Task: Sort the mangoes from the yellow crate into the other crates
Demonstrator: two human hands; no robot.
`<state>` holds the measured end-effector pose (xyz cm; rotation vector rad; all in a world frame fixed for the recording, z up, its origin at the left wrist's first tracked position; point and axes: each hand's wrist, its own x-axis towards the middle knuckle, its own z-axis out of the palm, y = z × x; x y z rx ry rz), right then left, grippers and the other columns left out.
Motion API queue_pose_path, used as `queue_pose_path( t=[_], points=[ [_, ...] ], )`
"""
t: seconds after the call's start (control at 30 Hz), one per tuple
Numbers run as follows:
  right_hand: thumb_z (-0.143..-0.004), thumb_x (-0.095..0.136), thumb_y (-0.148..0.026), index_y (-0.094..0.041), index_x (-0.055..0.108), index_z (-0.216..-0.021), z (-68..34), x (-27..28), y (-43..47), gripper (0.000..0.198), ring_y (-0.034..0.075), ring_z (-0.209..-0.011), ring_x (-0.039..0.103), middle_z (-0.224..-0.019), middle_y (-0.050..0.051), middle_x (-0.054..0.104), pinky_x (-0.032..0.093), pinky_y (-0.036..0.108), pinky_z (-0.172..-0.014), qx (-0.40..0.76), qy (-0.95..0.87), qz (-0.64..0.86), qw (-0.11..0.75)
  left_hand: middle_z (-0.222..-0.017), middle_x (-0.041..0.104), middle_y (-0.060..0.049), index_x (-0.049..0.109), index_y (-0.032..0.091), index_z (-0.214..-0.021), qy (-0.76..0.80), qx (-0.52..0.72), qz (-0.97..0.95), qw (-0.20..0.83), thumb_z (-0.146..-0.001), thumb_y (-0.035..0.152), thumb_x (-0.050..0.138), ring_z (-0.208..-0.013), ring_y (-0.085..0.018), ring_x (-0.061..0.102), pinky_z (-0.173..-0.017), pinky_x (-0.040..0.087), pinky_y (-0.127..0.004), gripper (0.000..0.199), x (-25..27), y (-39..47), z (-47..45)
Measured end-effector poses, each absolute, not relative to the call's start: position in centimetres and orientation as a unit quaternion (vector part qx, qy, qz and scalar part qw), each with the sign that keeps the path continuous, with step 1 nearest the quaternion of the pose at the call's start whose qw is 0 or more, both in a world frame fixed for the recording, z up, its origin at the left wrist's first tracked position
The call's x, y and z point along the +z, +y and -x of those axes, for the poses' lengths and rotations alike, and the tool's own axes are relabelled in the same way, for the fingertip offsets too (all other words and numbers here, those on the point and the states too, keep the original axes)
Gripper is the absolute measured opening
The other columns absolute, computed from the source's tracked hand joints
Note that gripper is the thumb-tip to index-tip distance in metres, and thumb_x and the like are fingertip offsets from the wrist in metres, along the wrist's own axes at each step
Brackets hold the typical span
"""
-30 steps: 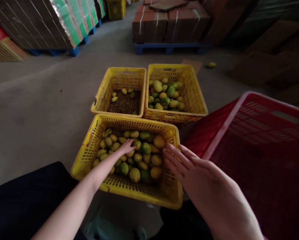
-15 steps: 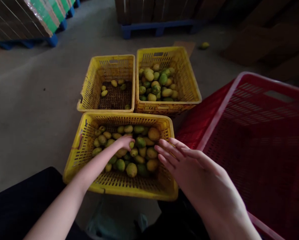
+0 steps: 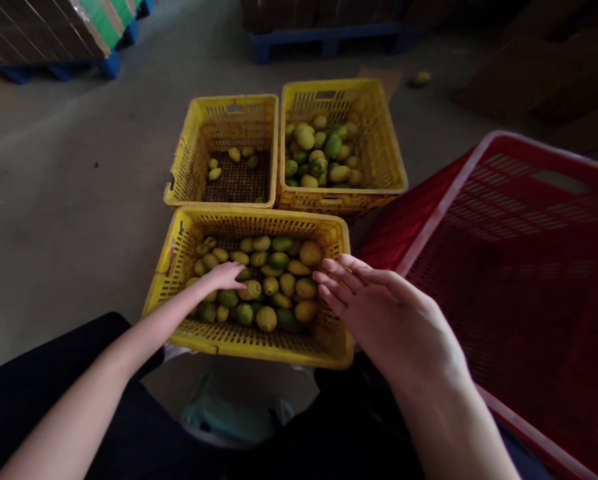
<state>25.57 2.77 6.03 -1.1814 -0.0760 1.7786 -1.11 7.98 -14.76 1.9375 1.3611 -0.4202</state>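
Note:
The near yellow crate (image 3: 249, 353) holds many green and yellow lemons (image 3: 266, 319). My left hand (image 3: 229, 275) is low over the left-middle of these fruits, its fingers stretched toward the right and the thumb apart. No fruit is seen in its grip; whether the fingertips touch the lemon (image 3: 251, 289) under them I cannot tell. Above the right rim of this crate is my right hand (image 3: 379, 297), open, its palm partly turned up and its fingers extended to the left, with nothing in it.
Behind stand two more yellow crates: the left crate (image 3: 171, 160) with a few lemons, the right crate (image 3: 391, 147) with many more. A large red crate (image 3: 429, 220) rises close on the right. Loaded blue pallets (image 3: 329, 43) and a stray lemon (image 3: 421, 79) are farther back.
My left hand has moved left over the fruit; its fingers, earlier curled at a small green lemon, are now stretched out. My right hand stays open by the rim. The view has shifted slightly.

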Motion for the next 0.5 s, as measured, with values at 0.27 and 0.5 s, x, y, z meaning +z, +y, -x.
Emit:
queue_pose_path(
  t=[0.27,0.5],
  points=[
    [-0.074,0.057,-0.018,-0.017,0.066,-0.079,-24.6,5.3,3.4,0.01,0.019,-0.078,0.069,-0.082,0.006,0.073,0.05,0.037,-0.093,0.745,-0.049,0.472,0.468,-0.131,0.059,-0.012,0.05,0.016,-0.13,0.586,-0.106,-0.719,0.359,-0.077,0.03,0.069,-0.126,-0.033,0.049,-0.105,0.038,-0.038,0.058,-18.3,5.8,-3.1],
    [-0.071,0.062,-0.025,-0.019,0.068,-0.082,-24.9,5.1,2.5,0.014,0.023,-0.094,0.069,-0.097,0.008,0.074,0.051,0.038,-0.092,0.727,-0.068,0.488,0.478,-0.124,0.066,-0.01,0.056,0.017,-0.128,0.56,0.021,-0.685,0.466,-0.066,0.036,0.08,-0.111,-0.026,0.061,-0.098,0.046,-0.036,0.069,-9.5,8.7,-1.7]
  ],
)
